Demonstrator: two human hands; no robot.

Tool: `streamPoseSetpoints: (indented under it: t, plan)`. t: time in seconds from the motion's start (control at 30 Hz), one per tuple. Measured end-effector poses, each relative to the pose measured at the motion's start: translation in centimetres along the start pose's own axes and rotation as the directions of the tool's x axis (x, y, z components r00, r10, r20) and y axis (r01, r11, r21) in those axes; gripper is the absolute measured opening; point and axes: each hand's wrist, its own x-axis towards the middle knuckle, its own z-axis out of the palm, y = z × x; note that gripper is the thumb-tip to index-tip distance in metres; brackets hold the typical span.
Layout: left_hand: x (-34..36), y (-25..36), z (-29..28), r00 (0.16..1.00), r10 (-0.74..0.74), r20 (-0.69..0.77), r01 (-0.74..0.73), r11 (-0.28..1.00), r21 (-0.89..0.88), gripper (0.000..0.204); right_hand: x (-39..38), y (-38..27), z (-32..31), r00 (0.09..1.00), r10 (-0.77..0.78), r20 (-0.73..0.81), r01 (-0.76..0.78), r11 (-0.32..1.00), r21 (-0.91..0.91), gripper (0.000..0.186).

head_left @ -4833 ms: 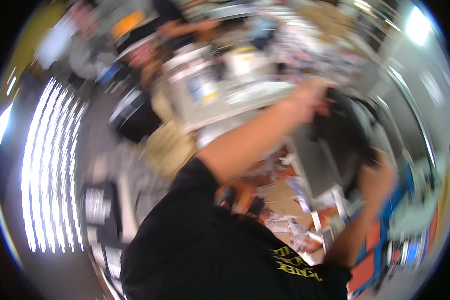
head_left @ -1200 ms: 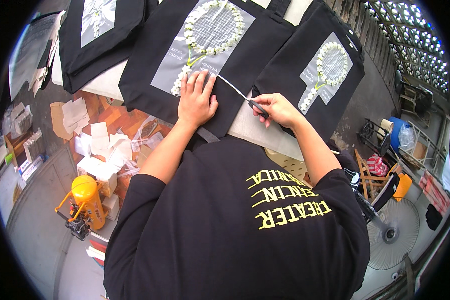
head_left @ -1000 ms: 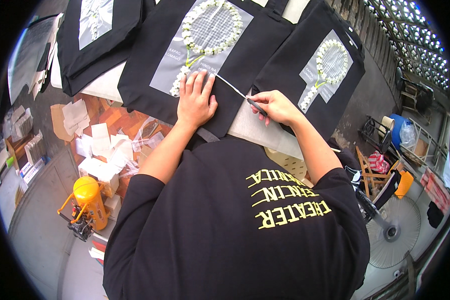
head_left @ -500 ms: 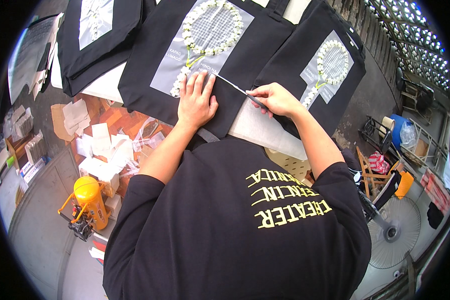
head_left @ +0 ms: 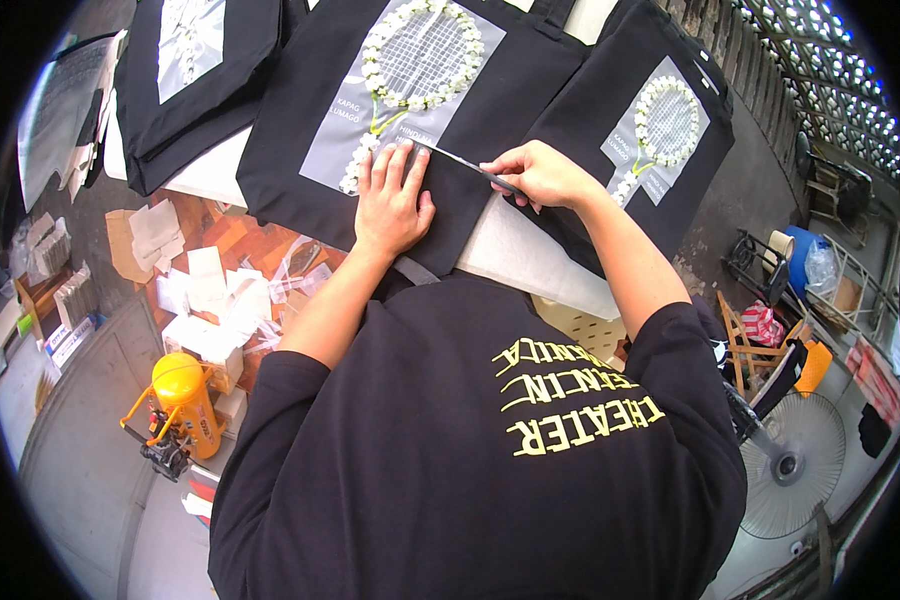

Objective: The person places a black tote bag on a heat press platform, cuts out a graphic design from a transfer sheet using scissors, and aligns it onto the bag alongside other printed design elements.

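A black tote bag (head_left: 290, 170) lies flat in front of me, bearing a translucent film (head_left: 335, 145) with a printed ring of white flowers (head_left: 420, 55) and a stem. My left hand (head_left: 395, 195) rests on the film's lower part and the bag, fingers spread and pointing away. Between the fingers of my right hand (head_left: 545, 175) is the dark handle of a slim tool with a long, thin silver blade (head_left: 455, 158). Its tip reaches the film's edge beside my left fingertips. I cannot make out the tool's exact kind.
Further printed black bags lie to the left (head_left: 150, 130) and right (head_left: 685, 190) on the pale tabletop (head_left: 540, 255). Papers and plastic scraps (head_left: 235, 295) litter the floor at left, near a yellow tank machine (head_left: 185, 400). A standing fan (head_left: 785, 465) is at lower right.
My right hand has shifted slightly up and left, with the tool at a flatter slant. The left hand stays in place on the bag.
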Motion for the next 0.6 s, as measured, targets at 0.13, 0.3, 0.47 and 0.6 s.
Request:
streamPoseSetpoints:
  t: [0.13, 0.3, 0.47, 0.6]
  plan:
    - [0.0, 0.0, 0.1, 1.000, 0.004, 0.001, -0.004, 1.000, 0.004, 0.063, 0.8, -0.2, -0.2, 0.999, 0.000, 0.032, -0.001, 1.000, 0.028, 0.027]
    - [0.1, 0.2, -0.2, 1.000, 0.000, 0.003, 0.000, 1.000, -0.005, 0.064, 1.8, -0.4, 0.3, 0.999, -0.025, 0.031, 0.024, 0.999, 0.045, 0.027]
    - [0.0, -0.1, -0.1, 1.000, 0.001, 0.005, -0.001, 1.000, 0.000, 0.063, 2.0, -1.2, 0.7, 0.999, -0.036, 0.019, 0.035, 0.999, 0.036, 0.027]
    - [0.0, -0.3, -0.4, 1.000, 0.010, 0.014, -0.010, 1.000, -0.025, 0.064, -0.5, -1.2, 0.5, 0.999, -0.046, 0.002, 0.046, 0.999, 0.006, 0.029]
